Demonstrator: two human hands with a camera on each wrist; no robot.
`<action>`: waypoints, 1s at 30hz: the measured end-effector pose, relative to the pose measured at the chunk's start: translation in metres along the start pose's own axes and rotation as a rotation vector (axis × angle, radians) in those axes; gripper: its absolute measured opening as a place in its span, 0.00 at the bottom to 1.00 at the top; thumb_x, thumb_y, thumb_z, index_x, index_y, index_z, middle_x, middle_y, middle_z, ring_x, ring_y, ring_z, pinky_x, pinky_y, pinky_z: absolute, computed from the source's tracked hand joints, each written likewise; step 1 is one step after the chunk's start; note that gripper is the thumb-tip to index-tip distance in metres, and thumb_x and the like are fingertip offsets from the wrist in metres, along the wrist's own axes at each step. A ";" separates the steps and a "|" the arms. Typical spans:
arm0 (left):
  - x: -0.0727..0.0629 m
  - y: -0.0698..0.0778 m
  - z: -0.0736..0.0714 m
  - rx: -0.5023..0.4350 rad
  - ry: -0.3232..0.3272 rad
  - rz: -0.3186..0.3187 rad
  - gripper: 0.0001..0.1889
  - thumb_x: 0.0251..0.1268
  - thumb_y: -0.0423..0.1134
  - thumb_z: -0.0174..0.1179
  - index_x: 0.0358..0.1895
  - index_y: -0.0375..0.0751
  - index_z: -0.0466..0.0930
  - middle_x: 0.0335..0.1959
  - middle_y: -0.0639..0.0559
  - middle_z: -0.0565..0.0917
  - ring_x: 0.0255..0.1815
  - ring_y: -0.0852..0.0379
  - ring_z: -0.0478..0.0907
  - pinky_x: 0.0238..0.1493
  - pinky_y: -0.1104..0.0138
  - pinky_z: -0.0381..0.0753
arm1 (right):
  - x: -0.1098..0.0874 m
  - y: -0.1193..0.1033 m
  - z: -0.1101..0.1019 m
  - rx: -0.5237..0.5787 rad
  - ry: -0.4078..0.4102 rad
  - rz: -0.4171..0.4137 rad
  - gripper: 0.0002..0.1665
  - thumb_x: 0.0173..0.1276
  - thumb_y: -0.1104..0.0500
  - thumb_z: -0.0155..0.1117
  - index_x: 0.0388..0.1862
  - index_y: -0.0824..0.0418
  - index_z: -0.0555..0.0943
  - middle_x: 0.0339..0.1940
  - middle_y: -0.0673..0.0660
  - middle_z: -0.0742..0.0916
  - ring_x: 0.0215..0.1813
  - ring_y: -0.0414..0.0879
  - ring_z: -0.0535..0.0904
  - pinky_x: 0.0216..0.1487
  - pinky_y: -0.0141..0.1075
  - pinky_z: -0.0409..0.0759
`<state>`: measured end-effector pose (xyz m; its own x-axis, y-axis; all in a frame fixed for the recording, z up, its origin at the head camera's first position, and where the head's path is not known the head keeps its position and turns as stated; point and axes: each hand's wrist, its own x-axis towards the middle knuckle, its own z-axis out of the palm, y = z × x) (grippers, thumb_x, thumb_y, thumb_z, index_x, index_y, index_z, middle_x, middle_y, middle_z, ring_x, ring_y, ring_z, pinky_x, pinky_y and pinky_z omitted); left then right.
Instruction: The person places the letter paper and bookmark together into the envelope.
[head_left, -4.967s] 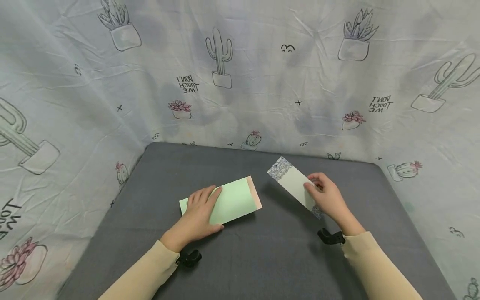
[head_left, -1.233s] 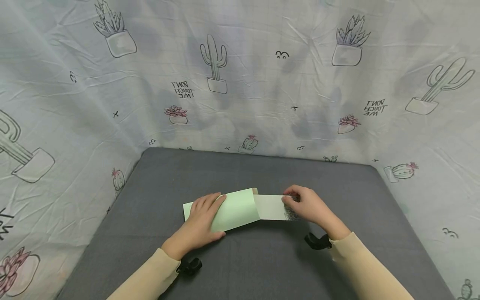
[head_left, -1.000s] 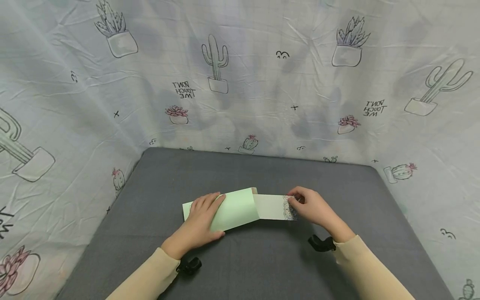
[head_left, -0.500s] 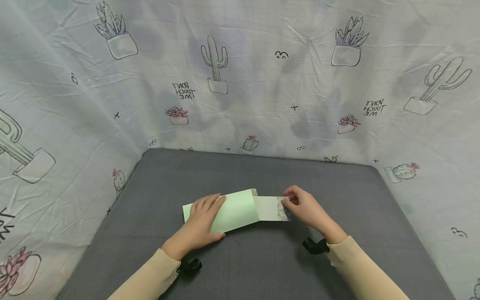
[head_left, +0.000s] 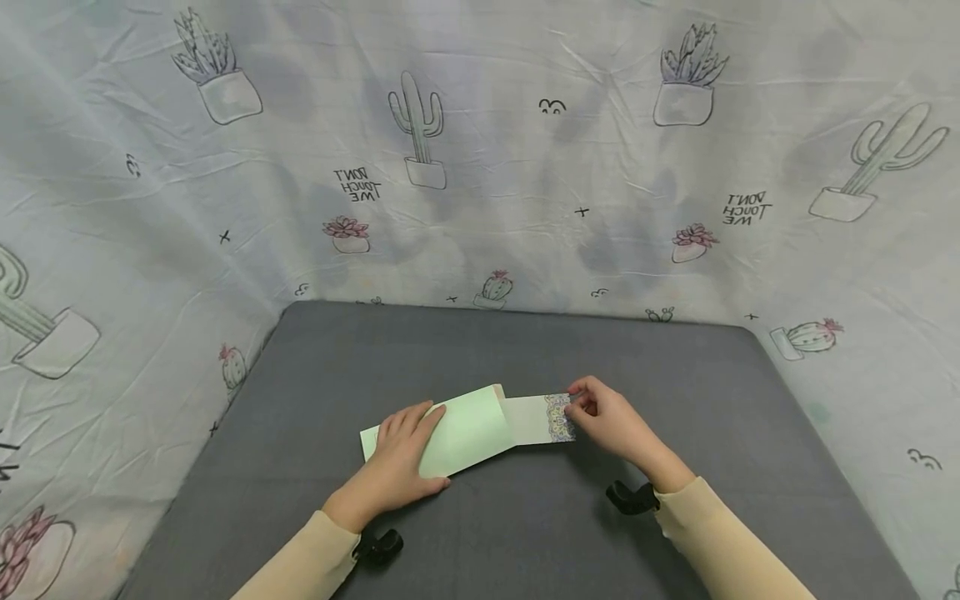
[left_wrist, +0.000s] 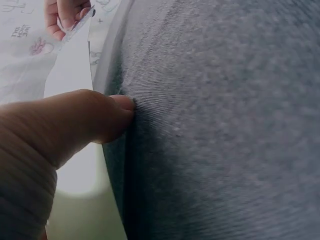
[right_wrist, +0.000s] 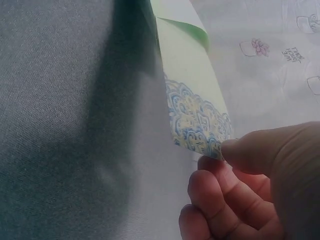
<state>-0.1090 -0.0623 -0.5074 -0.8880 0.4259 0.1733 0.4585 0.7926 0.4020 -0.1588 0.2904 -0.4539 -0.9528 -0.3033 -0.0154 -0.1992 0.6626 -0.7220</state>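
A pale green paper envelope [head_left: 468, 435] lies slantwise across the middle, its mouth facing right and bulging a little. My left hand [head_left: 399, 460] grips it across its width, fingers over the top and thumb along the near edge. In the left wrist view the thumb presses the edge of the envelope [left_wrist: 82, 172]. Out of the mouth sticks a white card [head_left: 528, 420] with a blue and yellow lace-like border; its other end is hidden inside. My right hand [head_left: 617, 427] pinches the far outer corner of that card between thumb and forefinger, its remaining fingers curled below.
A grey cloth-covered table [head_left: 510, 533] spreads under both hands. Behind and at the sides hangs a white curtain [head_left: 502, 125] printed with cacti. Each wrist wears a black camera band, such as the left band [head_left: 381, 547].
Five seconds ago the card was in my right hand, apart from the envelope. It now sits partly inside. Over the last second it has slid slightly further left into the mouth.
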 end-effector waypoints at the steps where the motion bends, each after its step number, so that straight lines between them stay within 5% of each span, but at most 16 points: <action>1: 0.000 0.000 0.000 -0.002 0.002 0.001 0.53 0.47 0.57 0.73 0.76 0.45 0.55 0.73 0.39 0.57 0.71 0.41 0.54 0.66 0.45 0.48 | 0.000 0.000 0.001 0.003 0.004 -0.002 0.14 0.70 0.58 0.62 0.52 0.59 0.74 0.34 0.49 0.82 0.32 0.44 0.77 0.32 0.39 0.75; 17: 0.007 0.000 -0.009 0.015 0.019 0.047 0.54 0.46 0.56 0.74 0.76 0.47 0.54 0.73 0.41 0.57 0.71 0.42 0.53 0.67 0.46 0.47 | 0.010 -0.014 0.018 0.058 0.073 0.006 0.13 0.69 0.58 0.63 0.50 0.57 0.75 0.33 0.50 0.81 0.32 0.44 0.77 0.31 0.38 0.76; 30: 0.016 0.008 -0.012 0.021 0.055 0.082 0.53 0.45 0.55 0.75 0.75 0.44 0.57 0.72 0.40 0.59 0.70 0.41 0.55 0.66 0.45 0.49 | 0.015 -0.024 0.027 0.072 0.050 -0.005 0.12 0.69 0.57 0.63 0.50 0.55 0.76 0.32 0.48 0.82 0.31 0.44 0.78 0.32 0.40 0.76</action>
<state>-0.1196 -0.0543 -0.4911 -0.8479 0.4655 0.2538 0.5297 0.7654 0.3655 -0.1619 0.2517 -0.4557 -0.9625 -0.2705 0.0218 -0.1889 0.6097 -0.7698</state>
